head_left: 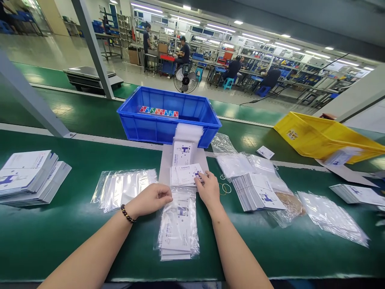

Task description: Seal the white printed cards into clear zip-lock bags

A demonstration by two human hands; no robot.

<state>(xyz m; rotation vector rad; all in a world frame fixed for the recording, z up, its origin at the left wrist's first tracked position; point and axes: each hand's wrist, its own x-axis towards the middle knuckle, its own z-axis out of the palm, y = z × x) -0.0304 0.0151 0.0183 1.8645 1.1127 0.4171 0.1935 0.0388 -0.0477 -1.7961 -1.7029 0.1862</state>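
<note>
My left hand [153,198] pinches the top edge of a clear plastic bag [179,226] holding white printed cards, which lies on a short stack of similar bagged cards on the green belt. My right hand [207,188] rests with its fingertips on a small fanned pile of white cards with blue print [185,175] just beyond the bag. More cards [181,153] lie on a grey board behind that pile. A dark bead bracelet [128,214] circles my left wrist.
A blue crate [168,116] stands behind the cards. Empty clear bags [124,188] lie at left, card stacks [28,174] at far left and at right [257,192]. A yellow crate [321,136] lies tilted at right. People sit at benches in the background.
</note>
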